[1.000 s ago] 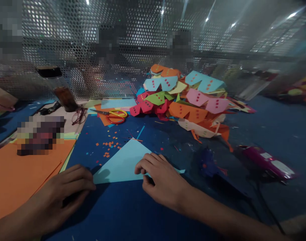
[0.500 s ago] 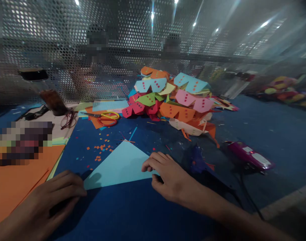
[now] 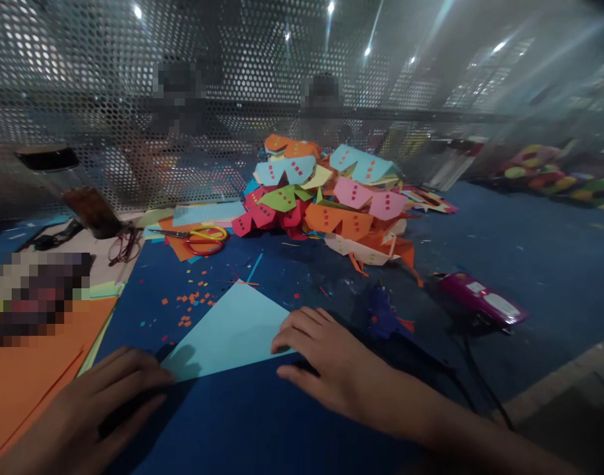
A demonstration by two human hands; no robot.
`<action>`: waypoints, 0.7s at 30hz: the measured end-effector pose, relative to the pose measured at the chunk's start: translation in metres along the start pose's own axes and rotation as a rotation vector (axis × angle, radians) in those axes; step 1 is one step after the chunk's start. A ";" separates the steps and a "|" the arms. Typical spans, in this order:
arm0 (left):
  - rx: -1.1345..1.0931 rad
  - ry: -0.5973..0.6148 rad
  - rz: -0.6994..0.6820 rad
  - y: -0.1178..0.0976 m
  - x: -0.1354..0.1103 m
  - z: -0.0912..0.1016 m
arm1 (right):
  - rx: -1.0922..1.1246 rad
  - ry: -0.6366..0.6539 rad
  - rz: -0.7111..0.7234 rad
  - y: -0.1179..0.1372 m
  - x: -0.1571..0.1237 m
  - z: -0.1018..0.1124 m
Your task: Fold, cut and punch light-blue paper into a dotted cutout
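Note:
A light blue sheet of paper (image 3: 233, 336), folded into a triangle, lies flat on the dark blue table with its long edge towards me. My left hand (image 3: 109, 396) is at its left corner, fingertips touching or just above the paper, the thumb held apart below. My right hand (image 3: 326, 359) rests over the right corner and hides it; its fingers are slightly bent and the thumb is spread away. Neither hand grips the sheet. Thin paper strips (image 3: 255, 269) lie by the triangle's top point.
Folded coloured paper pieces (image 3: 339, 221) are heaped at the back. Scissors (image 3: 203, 239), glasses (image 3: 125, 245) and a jar (image 3: 91, 208) stand or lie left. Orange sheets (image 3: 30, 376) are at the left edge. A blue glue gun (image 3: 381, 310) and a purple device (image 3: 480, 300) lie right, with cords.
The view has shifted slightly to the right. My right thumb has moved out from the fingers, towards the near edge of the paper. The triangle stays in place on the table.

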State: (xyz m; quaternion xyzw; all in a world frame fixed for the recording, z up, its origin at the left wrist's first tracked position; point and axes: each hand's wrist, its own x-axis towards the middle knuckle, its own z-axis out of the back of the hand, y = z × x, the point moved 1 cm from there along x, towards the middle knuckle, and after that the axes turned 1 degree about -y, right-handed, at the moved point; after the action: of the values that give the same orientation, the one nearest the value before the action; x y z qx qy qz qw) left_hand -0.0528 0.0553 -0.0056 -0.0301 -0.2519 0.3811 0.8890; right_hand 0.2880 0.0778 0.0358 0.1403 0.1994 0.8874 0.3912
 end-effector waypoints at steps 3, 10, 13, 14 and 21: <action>0.008 0.007 0.044 -0.002 0.006 -0.003 | -0.058 0.032 0.017 -0.001 0.009 -0.006; 0.019 0.030 -0.009 -0.018 0.033 -0.012 | -0.071 0.002 0.023 -0.007 0.015 -0.016; 0.005 0.017 -0.044 -0.025 0.043 -0.016 | -0.034 0.001 -0.003 -0.007 0.015 -0.016; 0.006 0.007 -0.051 -0.026 0.045 -0.017 | -0.017 0.004 -0.014 -0.006 0.015 -0.016; 0.002 -0.035 -0.070 -0.028 0.042 -0.023 | 0.097 -0.022 -0.060 -0.004 0.015 -0.012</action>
State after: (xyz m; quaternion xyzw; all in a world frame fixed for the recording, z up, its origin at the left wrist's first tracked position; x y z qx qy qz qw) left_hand 0.0007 0.0678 -0.0009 -0.0138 -0.2680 0.3504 0.8973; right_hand 0.2759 0.0890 0.0249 0.1627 0.2421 0.8631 0.4123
